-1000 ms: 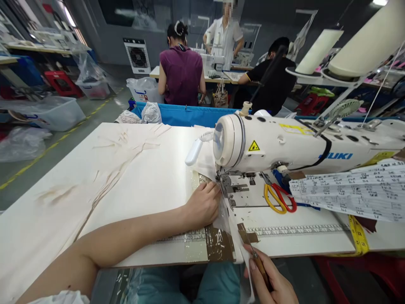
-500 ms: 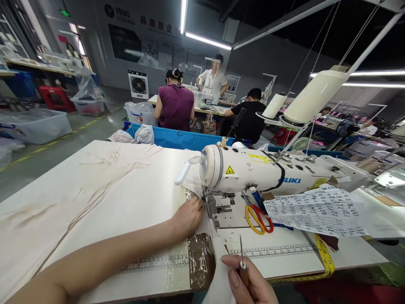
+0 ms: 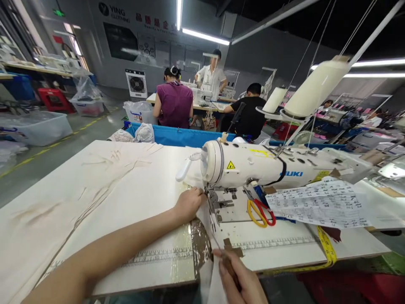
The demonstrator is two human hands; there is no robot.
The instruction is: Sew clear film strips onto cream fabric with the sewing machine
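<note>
My left hand (image 3: 189, 205) lies beside the presser foot of the white sewing machine (image 3: 247, 164), its fingers curled together on the pale fabric; its fingertips are partly hidden. A strip of white fabric (image 3: 215, 283) runs from the foot down over the table's front edge. Low in the view, my right hand (image 3: 238, 276) is closed around the wooden handle of an awl (image 3: 232, 266). The awl's thin metal point reaches up and left over the fabric, towards the needle area. Fingers of this hand also rest against the strip.
Red-and-yellow scissors (image 3: 261, 212) lie right of the foot, near a handwritten paper sheet (image 3: 316, 204). A yellow tape measure (image 3: 327, 249) hangs at the front edge. Pale fabric pieces (image 3: 95, 198) spread across the left tabletop. Thread cones (image 3: 319, 88) stand above; several people sit or stand beyond.
My right hand has tilted the awl from upright to pointing up and left onto the fabric, and moved slightly left. My left hand stays at the foot. The view has shifted slightly.
</note>
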